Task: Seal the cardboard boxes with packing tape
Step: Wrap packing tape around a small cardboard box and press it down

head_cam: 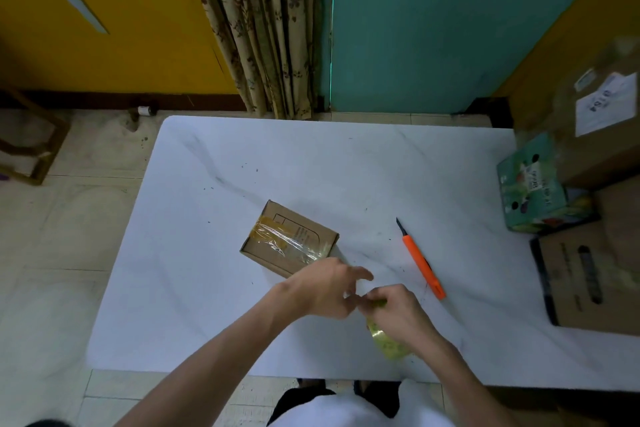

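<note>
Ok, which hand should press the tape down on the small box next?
Left, probably. The left hand is beside the near corner of the small box, where the tape strip ends. The right hand grips the tape roll, farther from the box.

place: probably home; cues: curtain, tiled floor, stacked cartons

On the worktop: one small taped cardboard box, one orange utility knife, one roll of tape. At the right edge: one teal printed carton and two larger brown cartons, the labelled carton and the slotted carton. Two hands: left hand, right hand.
</note>
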The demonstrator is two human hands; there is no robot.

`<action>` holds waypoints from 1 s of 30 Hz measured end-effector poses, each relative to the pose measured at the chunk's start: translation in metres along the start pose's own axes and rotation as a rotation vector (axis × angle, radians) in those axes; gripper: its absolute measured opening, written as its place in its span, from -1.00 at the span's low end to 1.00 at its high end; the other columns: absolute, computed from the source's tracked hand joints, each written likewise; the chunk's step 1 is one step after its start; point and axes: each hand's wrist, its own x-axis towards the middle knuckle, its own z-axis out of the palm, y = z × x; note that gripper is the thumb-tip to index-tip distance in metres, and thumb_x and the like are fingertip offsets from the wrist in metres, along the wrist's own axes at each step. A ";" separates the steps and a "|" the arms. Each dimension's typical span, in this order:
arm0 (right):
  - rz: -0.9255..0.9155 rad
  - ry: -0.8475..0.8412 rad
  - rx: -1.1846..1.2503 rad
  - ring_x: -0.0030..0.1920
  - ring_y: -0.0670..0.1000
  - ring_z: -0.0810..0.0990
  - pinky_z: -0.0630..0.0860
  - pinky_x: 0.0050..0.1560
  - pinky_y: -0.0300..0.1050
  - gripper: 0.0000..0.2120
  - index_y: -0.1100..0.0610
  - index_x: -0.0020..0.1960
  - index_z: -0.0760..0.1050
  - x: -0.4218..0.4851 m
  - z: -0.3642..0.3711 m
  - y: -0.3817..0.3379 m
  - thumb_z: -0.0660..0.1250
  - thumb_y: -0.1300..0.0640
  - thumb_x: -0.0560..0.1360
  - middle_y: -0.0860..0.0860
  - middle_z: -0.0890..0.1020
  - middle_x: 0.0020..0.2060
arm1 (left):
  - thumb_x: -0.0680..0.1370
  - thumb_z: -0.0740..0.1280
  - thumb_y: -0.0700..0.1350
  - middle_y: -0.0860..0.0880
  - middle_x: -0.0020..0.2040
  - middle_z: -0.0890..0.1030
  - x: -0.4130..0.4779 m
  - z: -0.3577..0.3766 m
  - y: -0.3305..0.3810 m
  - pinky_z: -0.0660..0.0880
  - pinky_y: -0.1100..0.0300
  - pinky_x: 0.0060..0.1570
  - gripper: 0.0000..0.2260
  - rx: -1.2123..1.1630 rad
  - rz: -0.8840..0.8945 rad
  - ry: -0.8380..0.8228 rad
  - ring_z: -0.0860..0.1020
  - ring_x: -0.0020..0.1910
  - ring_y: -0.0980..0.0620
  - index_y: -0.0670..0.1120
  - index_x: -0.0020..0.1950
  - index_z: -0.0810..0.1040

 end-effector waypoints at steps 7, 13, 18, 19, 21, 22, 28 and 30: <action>0.005 0.154 0.094 -0.06 -0.11 0.60 0.46 -0.14 -0.25 -0.88 0.00 -0.04 0.72 0.011 0.002 0.003 0.42 0.01 0.52 -0.20 0.67 -0.18 | 0.56 0.39 -0.26 -0.05 -0.08 0.74 0.000 0.006 -0.004 0.53 0.26 -0.12 -0.70 -0.287 -0.090 0.087 0.66 -0.15 0.03 -0.14 0.29 0.58; 0.017 0.151 0.264 -0.06 -0.08 0.66 0.59 0.06 -0.11 -0.88 -0.06 -0.19 0.71 0.021 0.010 0.009 0.45 0.09 0.51 -0.16 0.72 -0.22 | 0.56 0.39 -0.23 -0.03 -0.17 0.73 0.001 0.007 -0.002 0.49 0.27 -0.14 -0.73 -0.262 -0.053 0.151 0.58 -0.27 0.13 -0.16 0.27 0.57; -0.069 0.139 -0.056 -0.06 -0.03 0.64 0.59 -0.05 -0.04 -0.87 -0.04 0.01 0.68 0.017 0.015 0.008 0.35 0.05 0.56 -0.11 0.71 -0.10 | 0.58 0.38 -0.16 -0.04 -0.17 0.70 0.001 0.008 0.002 0.53 0.17 0.05 -0.71 -0.207 -0.056 0.155 0.47 -0.26 0.12 -0.14 0.30 0.55; -0.067 0.121 -0.100 -0.01 0.01 0.63 0.56 -0.10 -0.05 -0.82 -0.04 0.10 0.65 0.016 0.016 0.007 0.33 0.08 0.55 -0.07 0.70 -0.03 | 0.58 0.38 -0.15 -0.04 -0.17 0.67 0.001 0.008 0.002 0.53 0.15 0.04 -0.71 -0.208 -0.065 0.147 0.46 -0.22 0.09 -0.12 0.30 0.54; -0.052 0.093 -0.142 0.06 0.07 0.61 0.50 -0.11 -0.07 -0.70 0.01 0.24 0.58 0.013 0.018 0.007 0.32 0.12 0.53 0.01 0.67 0.07 | 0.58 0.38 -0.17 0.02 -0.21 0.57 0.002 0.010 0.005 0.53 0.10 0.02 -0.73 -0.215 -0.071 0.126 0.45 -0.19 0.05 -0.11 0.28 0.54; -0.052 0.091 -0.133 0.03 0.07 0.61 0.51 -0.09 -0.04 -0.73 0.02 0.20 0.60 0.014 0.019 0.009 0.31 0.12 0.53 0.02 0.67 0.03 | 0.58 0.37 -0.18 0.04 -0.24 0.53 0.001 0.010 0.006 0.53 0.11 0.00 -0.75 -0.218 -0.066 0.124 0.46 -0.20 0.02 -0.11 0.26 0.55; -0.154 -0.028 0.208 -0.15 -0.12 0.63 0.57 0.02 -0.05 -0.83 -0.14 -0.20 0.66 0.012 0.011 0.029 0.40 0.03 0.55 -0.10 0.69 -0.23 | 0.52 0.41 -0.22 -0.07 -0.33 0.61 -0.005 0.007 -0.004 0.20 0.57 -0.07 -0.82 -0.259 -0.121 0.196 0.51 -0.32 -0.05 -0.17 0.11 0.55; -0.149 -0.055 0.255 -0.03 -0.18 0.66 0.60 0.12 -0.11 -0.92 -0.17 -0.05 0.67 0.009 0.009 0.034 0.48 -0.01 0.48 -0.16 0.71 -0.07 | 0.51 0.44 -0.18 -0.03 -0.35 0.60 -0.007 0.006 -0.008 0.18 0.60 0.01 -0.81 -0.260 -0.095 0.198 0.49 -0.37 0.02 -0.17 0.10 0.57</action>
